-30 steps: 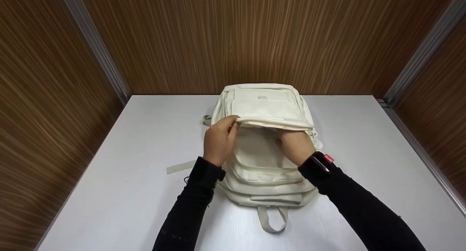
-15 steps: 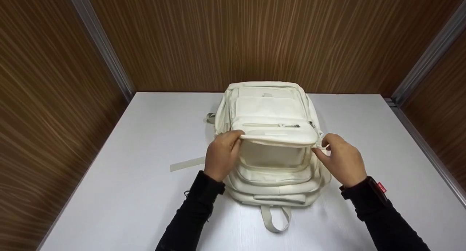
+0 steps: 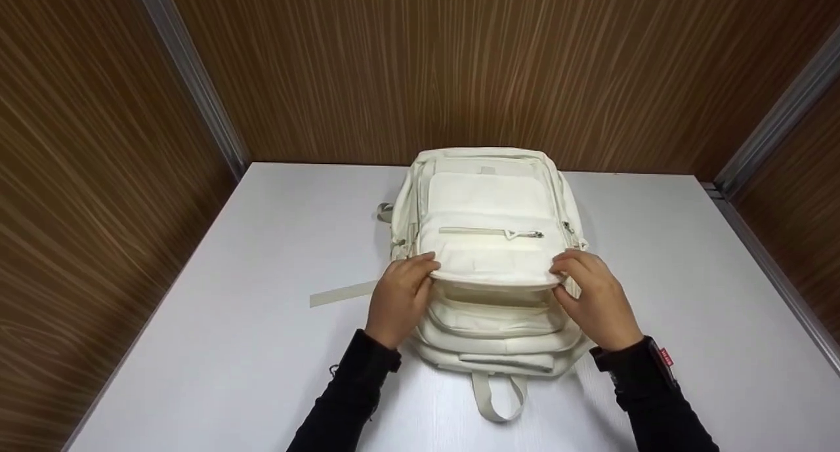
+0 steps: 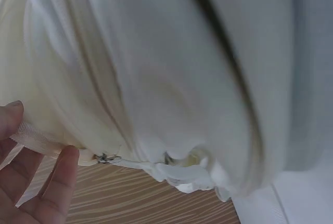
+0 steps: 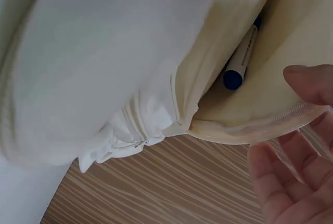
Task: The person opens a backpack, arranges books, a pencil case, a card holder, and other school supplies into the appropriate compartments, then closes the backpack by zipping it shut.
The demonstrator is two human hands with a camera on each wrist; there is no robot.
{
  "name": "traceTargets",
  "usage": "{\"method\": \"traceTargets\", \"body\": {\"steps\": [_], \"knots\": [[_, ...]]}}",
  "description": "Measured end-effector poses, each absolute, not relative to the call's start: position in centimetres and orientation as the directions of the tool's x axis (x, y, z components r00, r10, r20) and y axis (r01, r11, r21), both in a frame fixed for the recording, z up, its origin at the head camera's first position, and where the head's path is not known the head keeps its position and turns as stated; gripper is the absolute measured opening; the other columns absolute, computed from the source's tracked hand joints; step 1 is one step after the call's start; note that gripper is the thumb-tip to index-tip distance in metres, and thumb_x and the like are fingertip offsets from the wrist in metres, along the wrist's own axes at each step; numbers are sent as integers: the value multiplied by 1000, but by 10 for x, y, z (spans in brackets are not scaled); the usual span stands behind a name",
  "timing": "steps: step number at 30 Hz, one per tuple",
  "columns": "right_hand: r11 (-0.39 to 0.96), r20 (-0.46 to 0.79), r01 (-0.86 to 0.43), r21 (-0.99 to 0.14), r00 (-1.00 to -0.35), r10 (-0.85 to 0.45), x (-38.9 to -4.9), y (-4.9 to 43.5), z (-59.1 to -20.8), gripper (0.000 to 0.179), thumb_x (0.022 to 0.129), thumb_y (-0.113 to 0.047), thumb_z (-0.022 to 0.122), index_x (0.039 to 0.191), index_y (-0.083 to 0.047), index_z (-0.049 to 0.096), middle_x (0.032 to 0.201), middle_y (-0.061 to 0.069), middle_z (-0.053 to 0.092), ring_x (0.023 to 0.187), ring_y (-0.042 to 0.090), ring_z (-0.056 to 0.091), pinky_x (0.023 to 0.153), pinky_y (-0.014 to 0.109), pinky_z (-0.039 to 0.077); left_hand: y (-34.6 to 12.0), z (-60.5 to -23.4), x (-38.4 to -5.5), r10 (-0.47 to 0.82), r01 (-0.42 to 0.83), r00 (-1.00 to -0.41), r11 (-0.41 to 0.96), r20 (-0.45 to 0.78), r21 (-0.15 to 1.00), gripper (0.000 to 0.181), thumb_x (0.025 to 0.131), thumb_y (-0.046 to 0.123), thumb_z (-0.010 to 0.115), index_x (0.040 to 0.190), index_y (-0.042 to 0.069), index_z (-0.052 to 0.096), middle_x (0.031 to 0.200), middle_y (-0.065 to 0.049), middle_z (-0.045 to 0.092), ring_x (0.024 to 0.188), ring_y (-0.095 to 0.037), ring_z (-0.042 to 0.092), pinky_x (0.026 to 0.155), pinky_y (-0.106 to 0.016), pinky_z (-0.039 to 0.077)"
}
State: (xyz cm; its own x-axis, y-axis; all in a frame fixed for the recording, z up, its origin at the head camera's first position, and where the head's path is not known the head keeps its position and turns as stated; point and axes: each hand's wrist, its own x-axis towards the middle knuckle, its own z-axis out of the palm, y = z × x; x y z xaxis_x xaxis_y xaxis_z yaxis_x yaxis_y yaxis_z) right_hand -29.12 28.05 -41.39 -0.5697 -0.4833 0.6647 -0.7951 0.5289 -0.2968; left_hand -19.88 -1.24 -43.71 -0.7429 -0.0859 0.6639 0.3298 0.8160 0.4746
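A cream backpack [image 3: 489, 193] lies on the white table with its top loop handle [image 3: 485, 403] towards me. Its front pocket is unzipped, and the pocket's flap [image 3: 495, 262] stands partly lifted. My left hand [image 3: 399, 301] pinches the left corner of that flap between thumb and fingers. At the opposite corner, my right hand [image 3: 598, 301] pinches the flap's edge. Inside the pocket, the right wrist view reveals a white marker pen [image 5: 243, 57] with a blue end. In the left wrist view, zipper tape [image 4: 36, 138] runs under the left fingers.
A loose pale strap [image 3: 341, 293] sticks out left of the backpack across the table [image 3: 216, 347]. Wood-grain panels [image 3: 446, 71] enclose the back and both sides. A small zip [image 3: 492, 232] crosses the flap.
My right hand has come out of the pocket, moved to the right, and now grips the flap's right corner. The flap has come down towards me, with my left hand still holding it.
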Motion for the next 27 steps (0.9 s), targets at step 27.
{"method": "traceTargets", "body": {"steps": [27], "knots": [[457, 622, -855, -247, -501, -602, -259, 273, -422, 33, 66, -11, 88, 92, -13, 69, 97, 3, 62, 96, 22, 56, 89, 34, 41, -44, -444, -242, -248, 48, -928, 662, 278, 748, 37, 95, 11, 57, 131, 1, 57, 126, -17, 60, 117, -31, 59, 100, -42, 47]]}}
